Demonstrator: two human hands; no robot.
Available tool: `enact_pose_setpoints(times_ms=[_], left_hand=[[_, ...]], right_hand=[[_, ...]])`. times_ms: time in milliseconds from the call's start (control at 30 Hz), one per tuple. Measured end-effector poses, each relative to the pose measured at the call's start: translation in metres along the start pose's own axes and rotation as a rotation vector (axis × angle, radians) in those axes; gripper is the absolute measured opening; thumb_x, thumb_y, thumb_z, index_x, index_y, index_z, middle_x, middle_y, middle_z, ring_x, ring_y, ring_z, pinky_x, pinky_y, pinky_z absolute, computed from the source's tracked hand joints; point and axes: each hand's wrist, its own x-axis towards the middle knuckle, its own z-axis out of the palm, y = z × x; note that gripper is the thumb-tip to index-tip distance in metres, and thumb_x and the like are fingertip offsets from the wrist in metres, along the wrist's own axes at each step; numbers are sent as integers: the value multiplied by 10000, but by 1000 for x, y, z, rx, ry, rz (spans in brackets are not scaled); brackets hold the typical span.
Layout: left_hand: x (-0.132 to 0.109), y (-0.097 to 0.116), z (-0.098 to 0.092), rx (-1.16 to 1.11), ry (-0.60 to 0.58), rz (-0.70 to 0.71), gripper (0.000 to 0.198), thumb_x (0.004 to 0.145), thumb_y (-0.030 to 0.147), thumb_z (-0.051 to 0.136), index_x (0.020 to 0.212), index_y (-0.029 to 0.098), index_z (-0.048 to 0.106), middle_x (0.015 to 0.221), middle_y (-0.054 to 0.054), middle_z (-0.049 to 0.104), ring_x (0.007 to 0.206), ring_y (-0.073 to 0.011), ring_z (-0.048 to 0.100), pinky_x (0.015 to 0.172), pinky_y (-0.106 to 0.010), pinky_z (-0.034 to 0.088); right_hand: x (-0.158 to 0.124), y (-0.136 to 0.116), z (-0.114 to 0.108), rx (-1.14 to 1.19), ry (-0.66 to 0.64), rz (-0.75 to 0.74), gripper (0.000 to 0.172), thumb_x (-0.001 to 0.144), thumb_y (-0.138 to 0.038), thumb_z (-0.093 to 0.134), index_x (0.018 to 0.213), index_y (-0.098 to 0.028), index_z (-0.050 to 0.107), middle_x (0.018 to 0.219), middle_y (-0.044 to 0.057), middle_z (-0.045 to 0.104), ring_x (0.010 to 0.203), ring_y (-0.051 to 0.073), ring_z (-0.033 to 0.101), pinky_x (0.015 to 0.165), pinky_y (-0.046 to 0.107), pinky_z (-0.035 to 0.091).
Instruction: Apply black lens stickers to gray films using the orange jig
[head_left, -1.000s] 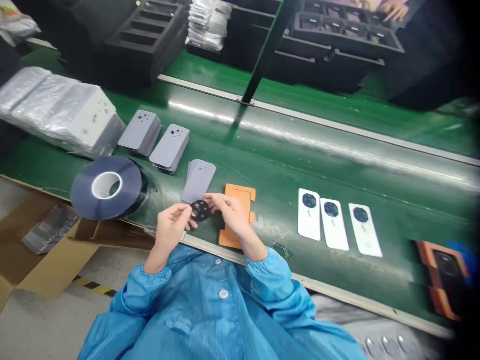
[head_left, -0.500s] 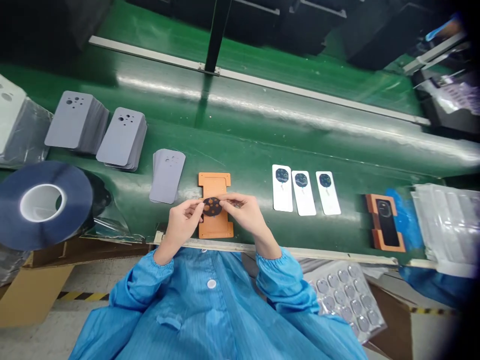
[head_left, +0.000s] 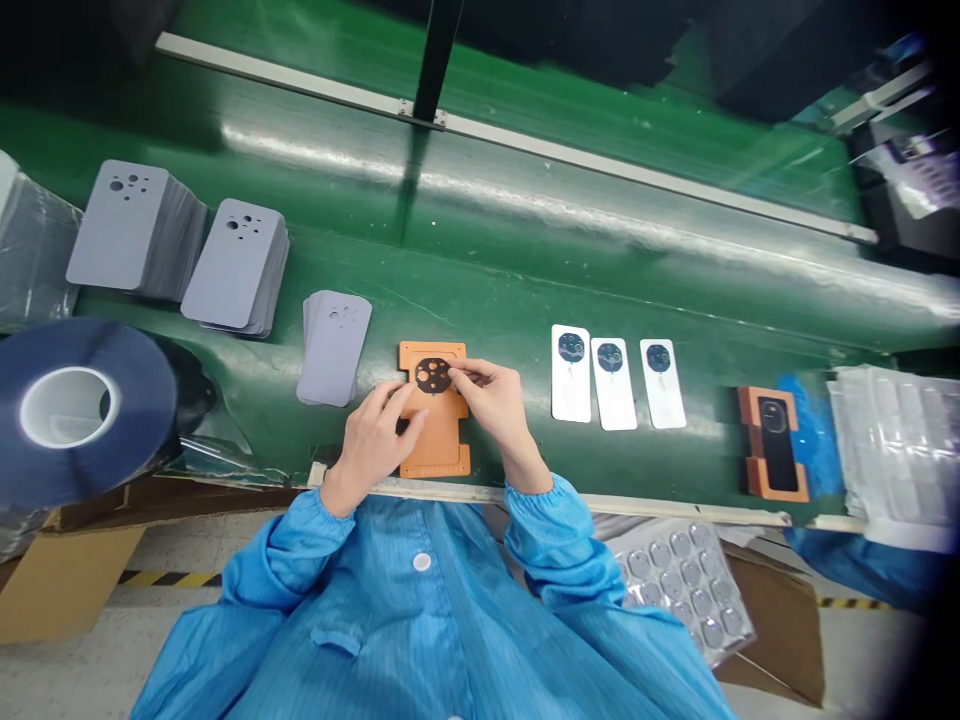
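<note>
An orange jig lies on the green belt right in front of me. My right hand pinches a small black round part with holes and holds it on the jig's upper end. My left hand rests on the jig's left side, fingers bent, pressing it down. Just left of it is a small pile of grey sheets.
Two taller stacks of grey sheets and a big roll of dark film sit to the left. Three white phone backs lie to the right, then another orange jig with a dark panel. A blister tray is below the belt edge.
The black round part went from between both hands, above the jig's middle, to the jig's upper end. My left hand let go of it and dropped onto the jig.
</note>
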Motion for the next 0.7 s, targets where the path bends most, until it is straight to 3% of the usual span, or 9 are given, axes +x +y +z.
enact_pose_setpoints(times_ms=[300,500,700], left_hand=[[6,3,4,84,-26,23,436,999,417,617,1389,233,675,1255,-118,696,1104,-260,703,911,-305,563],[7,5,4,216,-11,95,413,1021,377,585,1376,176,650,1246,-129,708,1078,-254,719,833,-299,576],[10,7,2,289,5,144,408,1001,350,607,1360,159,641,1303,-155,680,1020,-248,738,742,-308,592]], right_hand=[[1,3,-2,-89,18,-27,300,858,-365,696,1022,-160,842,864,80,798,708,182,663,713,328,535],[3,10,0,-156,29,-146,286,876,-312,676,1082,-176,820,732,-2,640,622,135,530,645,288,459],[6,8,-2,-291,-42,-292,324,935,-185,586,1149,-226,826,704,-18,502,665,145,530,686,279,440]])
